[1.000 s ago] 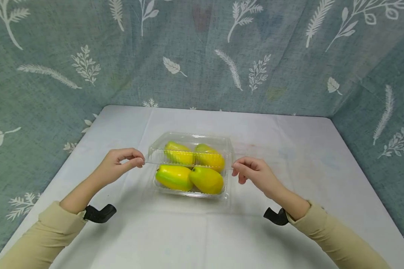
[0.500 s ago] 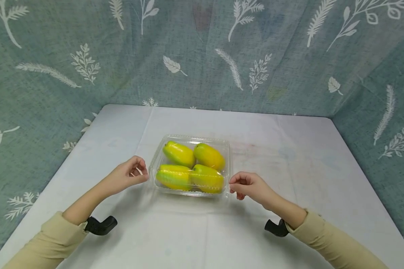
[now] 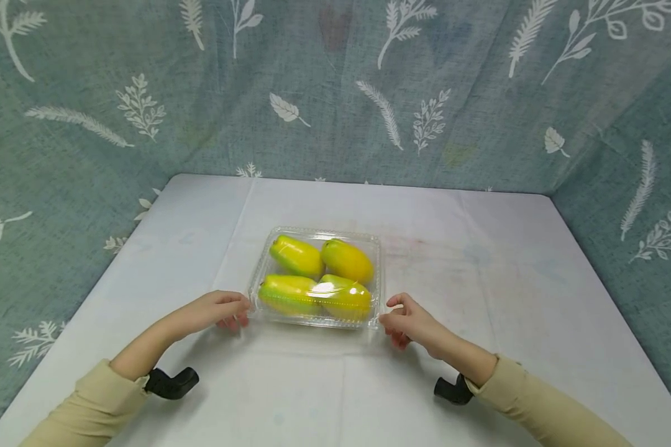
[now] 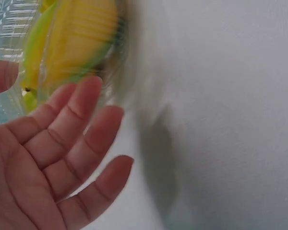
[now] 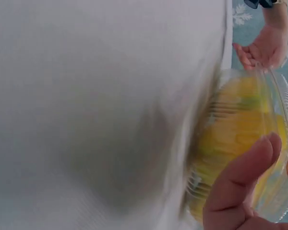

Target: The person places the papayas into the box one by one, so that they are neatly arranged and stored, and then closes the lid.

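A clear plastic clamshell box [image 3: 317, 321] sits on the white table with its lid down over several yellow-green mangoes [image 3: 346, 261]. At its front left corner is my left hand [image 3: 215, 313], thumb near the rim and the other fingers lower, loosely extended. The left wrist view shows a gap between that thumb and the fingertips [image 4: 89, 88]. My right hand [image 3: 416, 326] is at the front right corner, its thumb by the rim and index finger raised apart. In the right wrist view, finger and thumb stand apart beside the box wall [image 5: 197, 184]. Whether the front edges are latched cannot be seen.
A white cloth covers the table [image 3: 481, 273], with faint stains to the right of the box. Behind it and at both sides hangs a blue-green curtain [image 3: 324, 93] printed with white leaves. Black wrist mounts [image 3: 173, 383] sit beneath both forearms.
The lid has swung down toward me, from partly raised to lying over the mangoes. Both hands have come down and nearer with it, to the front corners, their fingers loosening from its edge.
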Available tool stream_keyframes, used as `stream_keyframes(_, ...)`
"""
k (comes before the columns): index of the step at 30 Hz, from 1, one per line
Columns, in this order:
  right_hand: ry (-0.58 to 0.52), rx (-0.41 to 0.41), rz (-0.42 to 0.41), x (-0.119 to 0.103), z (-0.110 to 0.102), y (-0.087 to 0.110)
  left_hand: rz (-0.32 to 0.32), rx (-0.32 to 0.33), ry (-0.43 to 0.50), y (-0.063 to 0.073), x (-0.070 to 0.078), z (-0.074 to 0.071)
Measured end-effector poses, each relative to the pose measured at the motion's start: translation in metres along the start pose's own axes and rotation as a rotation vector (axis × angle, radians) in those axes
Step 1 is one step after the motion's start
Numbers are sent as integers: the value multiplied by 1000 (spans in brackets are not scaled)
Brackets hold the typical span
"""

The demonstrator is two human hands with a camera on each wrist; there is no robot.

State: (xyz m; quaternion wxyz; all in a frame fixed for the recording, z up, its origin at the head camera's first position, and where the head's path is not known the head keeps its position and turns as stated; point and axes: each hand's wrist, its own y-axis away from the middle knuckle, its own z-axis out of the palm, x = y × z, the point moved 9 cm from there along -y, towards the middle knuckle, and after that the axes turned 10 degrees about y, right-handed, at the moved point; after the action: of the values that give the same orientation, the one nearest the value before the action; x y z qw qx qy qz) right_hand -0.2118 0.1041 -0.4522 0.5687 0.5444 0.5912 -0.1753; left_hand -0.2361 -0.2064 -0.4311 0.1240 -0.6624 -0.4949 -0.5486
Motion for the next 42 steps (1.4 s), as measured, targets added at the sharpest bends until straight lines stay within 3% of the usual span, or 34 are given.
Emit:
stream_keyframes(3, 7, -40, 16, 3, 6, -1, 12, -30, 51, -1, -3, 4)
stream_keyframes(11, -3, -178, 2, 5, 19, 0, 32, -15, 162, -5, -4, 10)
stream_keyframes(15, -37, -202, -9, 5, 16, -1, 24, -5, 195, -10, -4, 14)
stream_keyframes(28, -105, -168, -41, 6, -13, -16, -43, 105, 417, -33, 5, 25)
stream_keyframes(34, -115, -157, -43, 5, -16, -19, -37, 149, 426, -37, 2, 23)
stream_keyframes(42, -118, -133, -55, 6, -18, -18, -9, 140, 422, -40, 3, 23)
